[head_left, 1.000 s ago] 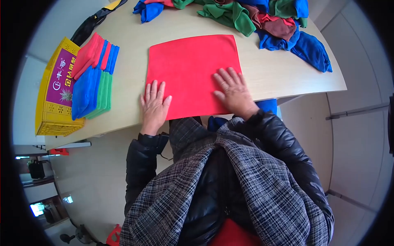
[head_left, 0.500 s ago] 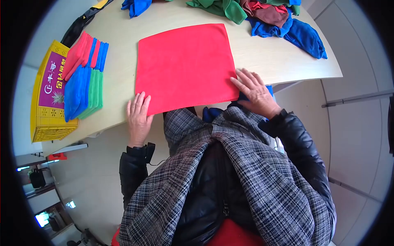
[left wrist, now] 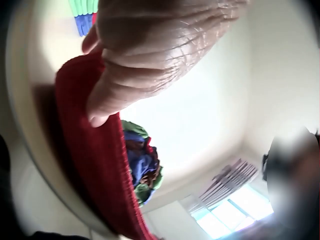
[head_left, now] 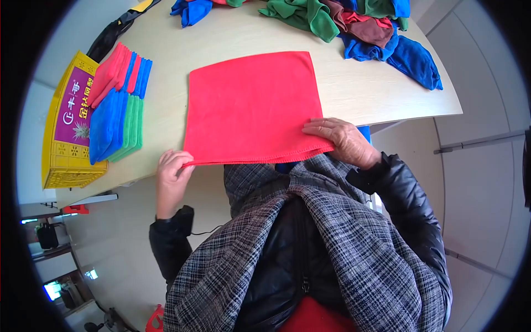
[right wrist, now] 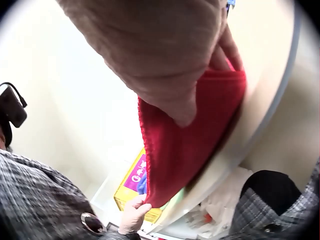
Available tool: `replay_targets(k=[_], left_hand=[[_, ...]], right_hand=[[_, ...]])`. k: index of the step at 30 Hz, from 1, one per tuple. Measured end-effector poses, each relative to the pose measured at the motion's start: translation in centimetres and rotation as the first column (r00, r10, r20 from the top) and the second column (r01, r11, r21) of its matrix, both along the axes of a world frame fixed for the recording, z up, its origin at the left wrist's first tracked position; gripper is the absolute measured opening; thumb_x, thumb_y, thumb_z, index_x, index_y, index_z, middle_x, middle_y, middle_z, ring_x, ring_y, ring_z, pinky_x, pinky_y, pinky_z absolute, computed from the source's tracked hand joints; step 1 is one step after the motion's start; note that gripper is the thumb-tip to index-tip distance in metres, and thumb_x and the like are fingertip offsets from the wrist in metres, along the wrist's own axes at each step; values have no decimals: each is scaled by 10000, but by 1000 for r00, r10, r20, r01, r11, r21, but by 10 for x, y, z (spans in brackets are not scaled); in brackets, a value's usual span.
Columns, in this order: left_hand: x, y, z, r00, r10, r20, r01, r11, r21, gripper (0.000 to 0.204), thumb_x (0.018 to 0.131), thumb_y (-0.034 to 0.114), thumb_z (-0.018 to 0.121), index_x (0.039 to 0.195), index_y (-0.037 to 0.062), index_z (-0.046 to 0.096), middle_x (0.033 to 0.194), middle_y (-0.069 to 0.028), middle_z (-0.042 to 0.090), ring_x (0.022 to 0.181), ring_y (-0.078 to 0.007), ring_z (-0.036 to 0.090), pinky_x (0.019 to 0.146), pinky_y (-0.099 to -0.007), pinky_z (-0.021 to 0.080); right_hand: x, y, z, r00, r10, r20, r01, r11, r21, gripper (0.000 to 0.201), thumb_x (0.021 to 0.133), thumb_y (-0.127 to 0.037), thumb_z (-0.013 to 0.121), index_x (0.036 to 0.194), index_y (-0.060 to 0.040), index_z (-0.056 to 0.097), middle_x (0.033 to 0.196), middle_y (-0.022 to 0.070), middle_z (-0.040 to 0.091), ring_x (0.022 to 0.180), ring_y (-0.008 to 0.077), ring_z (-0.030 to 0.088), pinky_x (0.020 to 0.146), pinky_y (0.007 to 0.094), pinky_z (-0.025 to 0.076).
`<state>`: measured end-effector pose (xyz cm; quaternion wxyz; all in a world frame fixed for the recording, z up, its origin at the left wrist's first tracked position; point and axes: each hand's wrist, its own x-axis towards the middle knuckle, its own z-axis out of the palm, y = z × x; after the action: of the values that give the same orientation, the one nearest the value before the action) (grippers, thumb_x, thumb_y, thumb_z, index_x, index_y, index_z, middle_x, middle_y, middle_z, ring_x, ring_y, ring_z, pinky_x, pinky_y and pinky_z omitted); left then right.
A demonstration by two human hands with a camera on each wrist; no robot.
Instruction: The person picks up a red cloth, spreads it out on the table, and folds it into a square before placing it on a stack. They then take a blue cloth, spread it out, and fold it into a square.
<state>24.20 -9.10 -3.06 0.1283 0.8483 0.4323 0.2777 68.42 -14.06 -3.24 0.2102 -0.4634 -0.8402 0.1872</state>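
A red cloth [head_left: 251, 108] lies spread on the table, its stitched near edge raised at the front. My left hand [head_left: 172, 176] pinches the near left corner between thumb and fingers. At the near right corner my right hand [head_left: 347, 144] grips the edge, fingers on top. In the right wrist view the thumb of the right hand [right wrist: 165, 55] presses against the hanging face of the red cloth [right wrist: 175, 150]. The left wrist view has the left hand [left wrist: 150, 55] with its thumb over the cloth's edge; its other fingers are mostly hidden.
To the left, folded red cloths [head_left: 112, 72], blue cloths [head_left: 106, 130] and green cloths [head_left: 133, 124] stand in rows against a yellow box [head_left: 72, 119]. Crumpled cloths in several colours [head_left: 368, 34] are heaped at the far right. The table's edge [head_left: 406, 119] runs close to my body.
Both hands lay flat on the red cloth, then slid outward to its near corners. Now they hold those corners, and the near edge has come up.
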Motion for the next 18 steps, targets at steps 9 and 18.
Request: replay_targets(k=[9,18], left_hand=[[7,109,41,989,118,84,-80,930,-358,148,916,113,705,905,-25,653,747,-17,607,742,-56,539,669,-253,460],[38,237,-58,967,179,182,-97,918,-385,146,904,107,721,908,-25,658,751,-41,652,709,-95,590,658,-268,492]], right_hand=[[21,81,16,928,-221,-301,22,837,-547,278,989,-242,660,1126,-9,724,889,48,751,816,162,692,776,294,543],[20,166,-35,735,-634,-240,360,665,-655,390,970,-367,665,1072,4,731,829,41,713,667,114,636,581,281,494]])
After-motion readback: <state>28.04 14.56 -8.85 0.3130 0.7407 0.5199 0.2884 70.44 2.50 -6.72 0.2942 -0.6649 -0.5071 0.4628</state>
